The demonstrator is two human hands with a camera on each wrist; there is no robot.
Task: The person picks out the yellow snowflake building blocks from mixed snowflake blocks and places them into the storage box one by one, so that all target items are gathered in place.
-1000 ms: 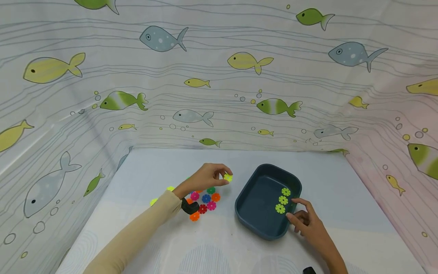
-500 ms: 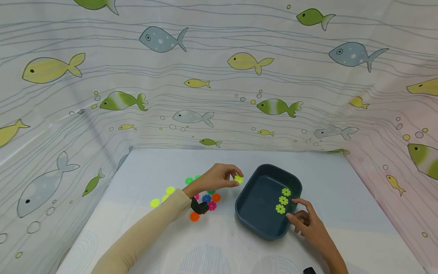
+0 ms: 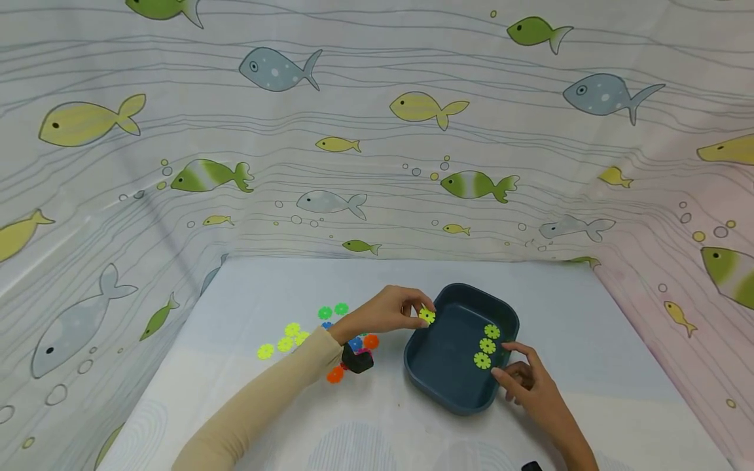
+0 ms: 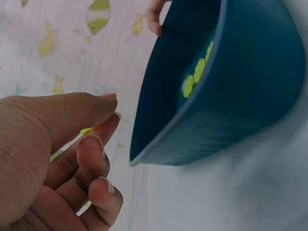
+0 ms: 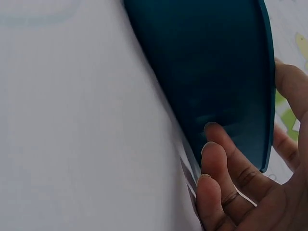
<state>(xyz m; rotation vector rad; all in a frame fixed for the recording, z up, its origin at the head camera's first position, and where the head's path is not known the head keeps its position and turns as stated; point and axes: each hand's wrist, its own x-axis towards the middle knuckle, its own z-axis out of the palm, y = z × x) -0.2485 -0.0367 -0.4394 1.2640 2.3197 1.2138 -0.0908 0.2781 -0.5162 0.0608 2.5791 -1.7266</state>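
In the head view, my left hand (image 3: 389, 310) pinches a yellow flower-shaped plastic disc (image 3: 427, 316) between thumb and fingers, right at the left rim of a dark blue tub (image 3: 444, 353). Inside the tub, a short row of yellow discs (image 3: 487, 346) lies along its right side. My right hand (image 3: 533, 387) grips the tub's right rim; the right wrist view shows curled fingers (image 5: 214, 159) against the outer wall (image 5: 207, 72). From the left wrist, the held disc is mostly hidden behind the fingers (image 4: 91, 154).
Left of the tub, loose flower discs lie on the white table (image 3: 377, 418): yellow ones (image 3: 285, 344), green ones (image 3: 325, 313), orange ones (image 3: 335, 374) and blue ones (image 3: 355, 343). My left forearm covers part of this group. Fish-printed sheeting (image 3: 377, 216) rises behind and at both sides.
My left hand has moved right with the yellow disc, from above the loose discs to the tub's left rim. The right hand and the tub have stayed in place.
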